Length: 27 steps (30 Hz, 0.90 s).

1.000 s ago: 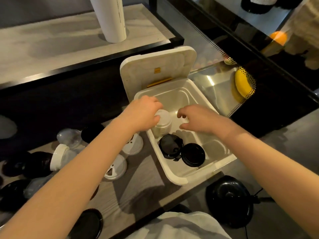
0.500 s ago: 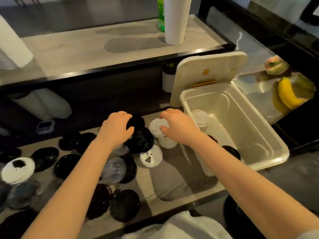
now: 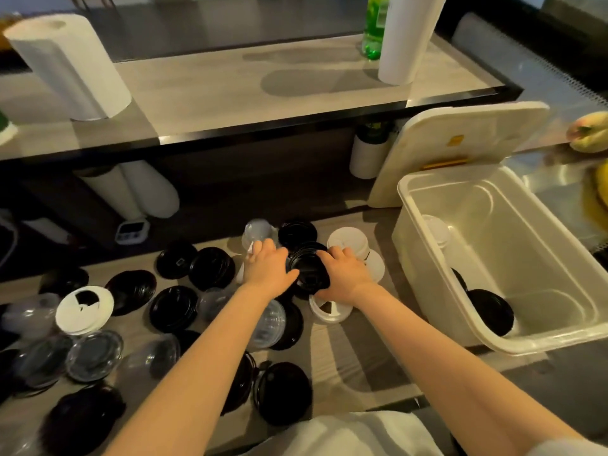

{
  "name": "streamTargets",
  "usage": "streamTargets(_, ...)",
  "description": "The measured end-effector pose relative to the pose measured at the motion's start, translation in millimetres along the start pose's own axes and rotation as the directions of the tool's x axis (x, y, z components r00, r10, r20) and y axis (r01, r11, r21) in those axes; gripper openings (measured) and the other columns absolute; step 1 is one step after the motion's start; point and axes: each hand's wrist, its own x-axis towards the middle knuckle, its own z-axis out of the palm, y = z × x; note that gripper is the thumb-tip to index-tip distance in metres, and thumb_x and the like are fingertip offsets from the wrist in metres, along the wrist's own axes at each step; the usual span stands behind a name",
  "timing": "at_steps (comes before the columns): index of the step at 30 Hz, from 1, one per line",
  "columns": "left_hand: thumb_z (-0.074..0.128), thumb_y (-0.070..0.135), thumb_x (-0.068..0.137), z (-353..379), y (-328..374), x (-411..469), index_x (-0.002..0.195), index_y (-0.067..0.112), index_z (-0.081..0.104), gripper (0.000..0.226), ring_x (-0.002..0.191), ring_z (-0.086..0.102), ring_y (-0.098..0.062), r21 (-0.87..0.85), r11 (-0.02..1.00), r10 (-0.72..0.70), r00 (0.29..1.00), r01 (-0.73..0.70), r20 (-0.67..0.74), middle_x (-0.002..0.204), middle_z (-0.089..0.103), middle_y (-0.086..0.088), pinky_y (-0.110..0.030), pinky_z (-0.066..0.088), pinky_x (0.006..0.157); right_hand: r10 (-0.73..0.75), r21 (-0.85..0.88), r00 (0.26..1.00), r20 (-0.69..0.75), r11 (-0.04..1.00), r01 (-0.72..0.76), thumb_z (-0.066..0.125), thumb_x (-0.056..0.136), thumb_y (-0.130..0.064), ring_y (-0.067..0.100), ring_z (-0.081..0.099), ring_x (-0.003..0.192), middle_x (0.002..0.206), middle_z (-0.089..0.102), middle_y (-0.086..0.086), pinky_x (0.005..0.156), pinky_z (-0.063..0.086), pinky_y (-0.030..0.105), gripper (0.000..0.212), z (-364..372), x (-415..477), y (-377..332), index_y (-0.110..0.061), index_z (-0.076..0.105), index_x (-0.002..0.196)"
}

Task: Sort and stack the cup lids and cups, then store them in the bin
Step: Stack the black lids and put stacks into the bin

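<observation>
Right hand [image 3: 345, 273] curls round the black lids [image 3: 307, 269], left hand [image 3: 268, 268] at their nine o'clock, grip unclear; probably gathering them, next a level carry to the three-o'clock bin [image 3: 424, 291].

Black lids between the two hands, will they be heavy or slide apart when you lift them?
Probably light: the black lids look like thin plastic. They seem nested in a short stack, so they might slip apart if tilted; the left hand and right hand on either side should help. They look glossy, so maybe slippery.
</observation>
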Motion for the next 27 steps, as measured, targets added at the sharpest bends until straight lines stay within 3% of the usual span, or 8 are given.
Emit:
streamTargets(5,0.053,0.044,0.089,8,10,23,0.116,0.019,0.060,0.037,0.125,0.030,-0.028,0.186,0.982,0.049,0.998,-0.044,-0.025,0.130,0.038,-0.007,-0.040,0.029,0.104,0.000,0.206,0.999,-0.050,0.978,0.011,0.076,0.074,-0.034,0.029,0.039,0.123,0.134,0.039,0.009,0.100,0.040,0.039,0.078,10,-1,10,-0.016,0.038,0.140)
streamTargets(10,0.053,0.034,0.091,15,16,28,0.114,0.018,0.061,0.030,0.122,0.031,-0.024,0.109,0.992,0.069,0.995,-0.061,-0.073,0.129,0.038,-0.001,-0.036,0.029,0.102,0.007,0.444,0.996,-0.087,0.896,0.033,0.080,0.070,-0.020,0.026,0.048,0.118,0.130,0.043,0.008,0.098,0.042,0.032,0.079,15,-5,16,-0.013,0.039,0.137)
streamTargets(12,0.052,0.029,0.091,16,19,27,0.111,0.015,0.061,0.026,0.119,0.033,-0.022,0.043,0.998,0.042,0.991,-0.037,-0.125,0.126,0.041,-0.001,-0.034,0.031,0.099,0.066,0.623,0.994,-0.089,0.782,0.004,0.075,0.071,-0.007,0.021,0.052,0.112,0.121,0.047,0.004,0.091,0.045,0.025,0.073,15,-8,17,-0.012,0.037,0.133)
streamTargets(15,0.051,0.026,0.092,16,18,24,0.105,0.012,0.062,0.022,0.116,0.035,-0.021,-0.046,0.999,0.013,0.983,-0.022,-0.184,0.122,0.045,-0.001,-0.033,0.034,0.096,0.241,0.849,0.969,-0.049,0.522,-0.087,0.067,0.081,-0.001,0.003,0.052,0.082,0.094,0.046,-0.010,0.067,0.043,0.011,0.057,10,-10,12,-0.011,0.032,0.124)
streamTargets(19,0.053,0.026,0.092,15,13,16,0.100,0.011,0.062,0.019,0.115,0.037,-0.020,-0.140,0.988,0.032,0.978,-0.062,-0.205,0.117,0.049,0.000,-0.032,0.036,0.094,0.395,0.905,0.917,0.048,0.372,-0.208,0.067,0.083,-0.004,0.019,0.057,0.094,0.091,0.056,0.001,0.084,0.046,0.029,0.039,6,2,9,-0.012,0.048,0.116)
streamTargets(22,0.057,0.030,0.090,8,6,5,0.107,0.012,0.059,0.025,0.114,0.040,-0.019,-0.280,0.956,0.017,0.974,-0.083,-0.227,0.114,0.050,0.001,-0.028,0.036,0.090,0.372,0.906,0.928,0.032,0.381,-0.184,0.064,0.084,0.002,0.023,0.061,0.100,0.098,0.062,0.008,0.089,0.050,0.033,0.023,-3,5,6,-0.013,0.059,0.100)
streamTargets(25,0.054,0.036,0.092,-12,-1,-9,0.102,0.009,0.057,0.029,0.093,0.052,-0.017,-0.671,0.739,-0.232,0.957,0.056,-0.176,0.092,0.052,0.002,-0.016,0.038,0.071,0.296,0.829,0.921,-0.255,0.558,0.050,0.060,0.085,0.002,0.004,0.054,0.080,0.087,0.055,-0.010,0.069,0.045,0.009,0.021,-21,-4,-2,-0.014,0.059,0.098)
streamTargets(27,0.045,0.043,0.095,-25,0,-13,0.093,0.007,0.057,0.039,0.069,0.056,-0.017,-0.886,0.396,-0.372,0.924,0.243,0.087,0.070,0.057,0.000,-0.016,0.039,0.057,0.199,0.631,0.827,-0.526,0.743,0.222,0.060,0.081,0.006,0.003,0.045,0.076,0.084,0.049,-0.015,0.064,0.038,0.011,0.023,-29,-12,-9,-0.012,0.059,0.095)
